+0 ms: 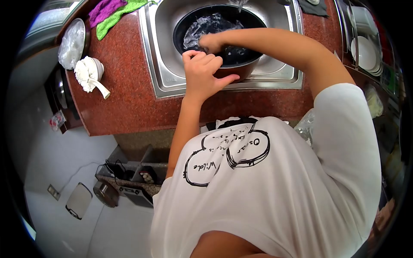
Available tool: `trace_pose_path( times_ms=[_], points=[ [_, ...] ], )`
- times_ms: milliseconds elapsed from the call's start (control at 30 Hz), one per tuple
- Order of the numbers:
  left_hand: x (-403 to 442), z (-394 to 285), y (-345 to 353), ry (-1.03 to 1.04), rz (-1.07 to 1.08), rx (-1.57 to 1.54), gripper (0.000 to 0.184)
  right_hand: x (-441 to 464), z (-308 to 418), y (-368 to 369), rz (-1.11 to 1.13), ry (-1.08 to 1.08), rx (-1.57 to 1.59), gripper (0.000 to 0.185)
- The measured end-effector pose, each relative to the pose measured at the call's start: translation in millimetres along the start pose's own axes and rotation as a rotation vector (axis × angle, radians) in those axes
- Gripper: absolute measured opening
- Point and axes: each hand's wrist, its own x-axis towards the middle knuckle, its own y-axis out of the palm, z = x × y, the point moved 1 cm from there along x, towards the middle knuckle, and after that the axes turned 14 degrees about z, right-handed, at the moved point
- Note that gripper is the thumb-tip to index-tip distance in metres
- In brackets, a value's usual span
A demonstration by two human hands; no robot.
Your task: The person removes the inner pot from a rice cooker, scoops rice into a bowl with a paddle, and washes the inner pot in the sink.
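Note:
A large pot (238, 72) with a dark inside and a brownish outer wall sits tilted in the steel sink (161, 71). My left hand (202, 71) is closed over its near left rim, the thumb lying along the outer wall. My right hand (211, 43) is down inside the pot, fingers curled in against its inner wall. Those fingers are blurred and partly hidden, so whatever they hold cannot be made out. Water (206, 26) with light reflections and splashes lies in the pot, below a stream at the far rim.
Red speckled counter (122, 77) surrounds the sink. On its left are a white bowl-shaped item with a handle (89, 73), a plastic-covered round dish (73, 43), and purple and green cloths (114, 19). White plates (365, 53) stand in a rack at right.

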Motion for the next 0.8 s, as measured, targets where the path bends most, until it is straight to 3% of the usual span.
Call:
trace_pose_path(
  times_ms=[67,100,200,267,333,400,467,533,667,733,800],
  points=[
    [2.1,4.2,1.3,0.029,-0.026,0.010,0.053,-2.6,4.7,19.2,-0.290,-0.376,-0.112,0.041],
    [3.6,5.7,2.2,0.044,-0.041,0.014,0.053,0.7,1.7,19.4,-0.084,-0.295,-0.007,0.050],
    [9.9,1.9,4.1,-0.001,-0.067,0.027,0.055,-19.2,-8.9,28.4,0.289,-0.271,0.233,0.052],
    [15.1,-0.3,4.3,-0.022,-0.076,0.082,0.057,-43.2,-19.0,34.4,0.492,-0.101,0.031,0.049],
    [17.1,2.4,9.1,-0.045,-0.077,0.111,0.058,-67.7,-19.9,30.5,0.536,0.082,-0.037,0.046],
    [23.8,3.3,13.5,-0.014,-0.104,0.086,0.061,-90.1,-12.1,22.5,0.422,0.274,0.028,0.043],
    [30.8,3.4,13.2,-0.045,-0.088,0.063,0.062,-87.2,-15.8,24.5,0.033,0.537,0.101,0.033],
    [37.7,4.6,8.9,-0.061,-0.092,0.091,0.064,-58.4,-47.7,26.0,-0.017,0.457,-0.306,0.027],
    [44.8,14.9,-18.9,-0.269,0.049,0.129,0.067,-103.7,-43.0,10.1,-0.623,0.338,0.114,0.021],
    [53.4,8.0,-44.6,-0.441,0.250,0.165,0.062,-101.2,-63.0,14.7,-0.767,0.299,0.500,0.023],
    [61.9,6.1,-61.8,-0.460,0.328,0.215,0.061,-89.7,-87.8,35.1,-0.901,0.307,0.556,0.026]
  ],
)
